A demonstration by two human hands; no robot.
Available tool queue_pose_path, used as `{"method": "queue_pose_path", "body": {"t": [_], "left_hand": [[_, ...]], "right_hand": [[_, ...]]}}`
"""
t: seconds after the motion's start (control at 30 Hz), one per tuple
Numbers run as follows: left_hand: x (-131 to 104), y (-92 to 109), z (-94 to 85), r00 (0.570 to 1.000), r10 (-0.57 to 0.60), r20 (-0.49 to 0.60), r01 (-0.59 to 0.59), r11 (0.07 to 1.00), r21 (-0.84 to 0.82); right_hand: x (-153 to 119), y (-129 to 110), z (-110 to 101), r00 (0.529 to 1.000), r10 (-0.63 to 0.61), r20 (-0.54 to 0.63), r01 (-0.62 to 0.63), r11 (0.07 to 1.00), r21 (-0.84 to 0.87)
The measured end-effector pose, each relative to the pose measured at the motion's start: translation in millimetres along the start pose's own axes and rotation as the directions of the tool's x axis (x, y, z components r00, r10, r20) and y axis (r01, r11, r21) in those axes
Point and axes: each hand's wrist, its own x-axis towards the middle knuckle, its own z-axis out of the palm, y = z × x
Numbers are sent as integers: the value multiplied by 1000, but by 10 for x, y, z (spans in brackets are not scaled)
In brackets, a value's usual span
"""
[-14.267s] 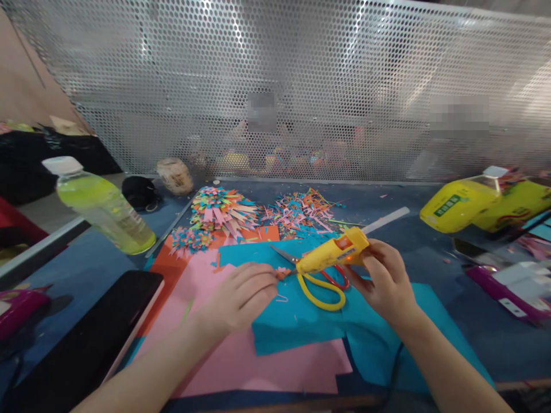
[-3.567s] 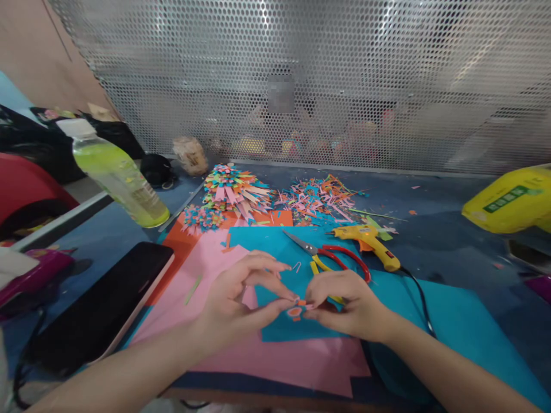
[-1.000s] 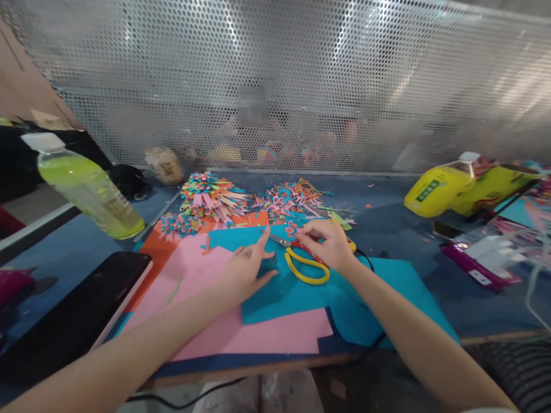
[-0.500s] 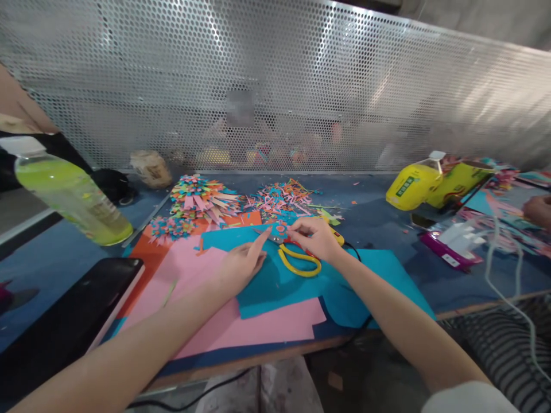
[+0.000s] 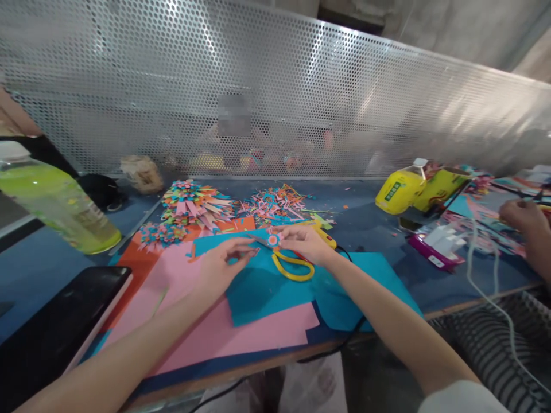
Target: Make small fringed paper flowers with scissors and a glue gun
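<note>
My right hand (image 5: 305,242) pinches a small round paper flower (image 5: 273,240) with pink, orange and blue rings. To its left, my left hand (image 5: 228,261) hovers over the paper with thumb and fingers curved apart, and I see nothing in it. Scissors with yellow handles (image 5: 297,277) lie on a blue paper sheet (image 5: 258,298), their blades partly behind the flower. Behind my right hand is a yellow tool with a black cord (image 5: 327,236), partly hidden. Pink paper (image 5: 193,332) spreads under the blue sheet and my left forearm.
Fringed paper flowers (image 5: 193,203) and a pile of paper strips (image 5: 275,203) are at the back. A green drink bottle (image 5: 60,203) and black case (image 5: 60,315) stand left. A yellow bottle (image 5: 400,189), purple packet (image 5: 434,249) and another person's hand (image 5: 525,223) are right.
My left hand has drawn back leftward from the flower, and its fingers have parted. The right hand still holds the flower, now more clearly facing me. The view has shifted slightly.
</note>
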Motion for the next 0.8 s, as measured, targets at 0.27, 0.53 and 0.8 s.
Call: {"method": "queue_pose_path", "body": {"t": [0.27,0.53,0.8], "left_hand": [[23,-63,47,991,122,-45,-116,985,129],[50,-95,49,992,126,-29,-117,970,213],[57,-90,32,996,76,-38,-69,983,169]], "right_hand": [[-81,45,82,969,188,161,-215,962,169],[-100,11,123,967,216,133,-241,947,214],[-96,5,139,965,235,120,-260,918,298]]}}
